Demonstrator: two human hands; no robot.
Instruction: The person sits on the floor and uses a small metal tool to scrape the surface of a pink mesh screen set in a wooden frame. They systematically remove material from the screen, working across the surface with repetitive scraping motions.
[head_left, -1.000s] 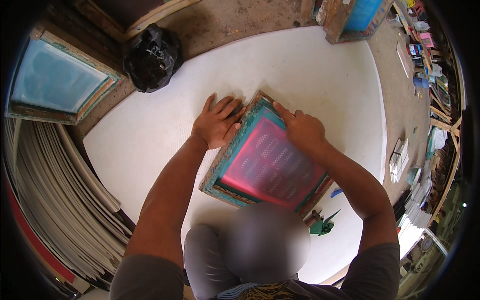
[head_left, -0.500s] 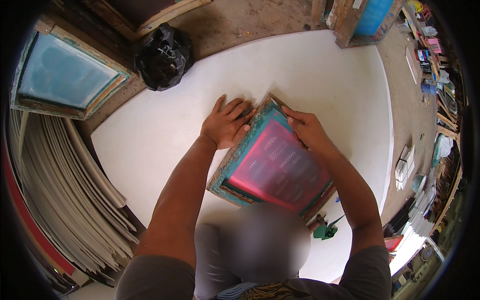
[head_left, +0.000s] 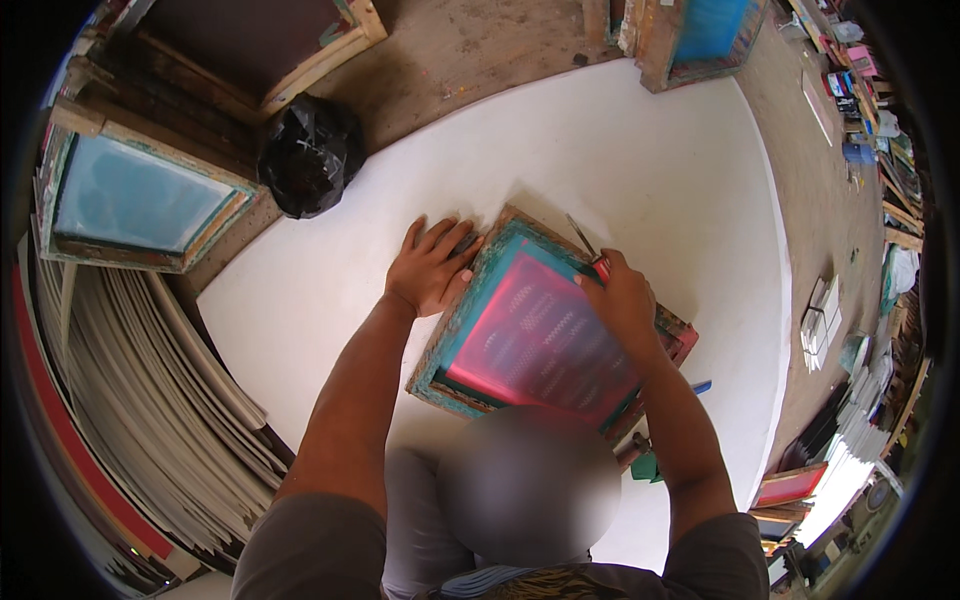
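Note:
A wooden screen printing frame (head_left: 462, 400) lies at a slant on the white board (head_left: 300, 300), its mesh teal at the border and pink-red with rows of small pale pattern in the middle. Flat beside its upper left edge rests my left hand (head_left: 432, 268), fingers spread, thumb against the wood; nothing is held in it. My right hand (head_left: 625, 300) is closed over the frame's right side. Out of its grip points a screwdriver (head_left: 601, 266) with a red handle and a slim metal shaft, tip above the board past the frame. A blurred round shape covers the frame's near corner.
A black plastic bag (head_left: 312, 160) sits at the board's far left edge. Other framed screens stand around, one pale blue (head_left: 140, 205), one bright blue (head_left: 712, 30). Stacked sheets (head_left: 150, 380) fill the left. A green object (head_left: 647, 467) and blue item (head_left: 702, 387) lie near my right forearm.
My right hand has drawn back from the frame's top corner toward its right side, lifting the screwdriver off the frame's edge. My left hand stays beside the frame. The whole view has shifted slightly.

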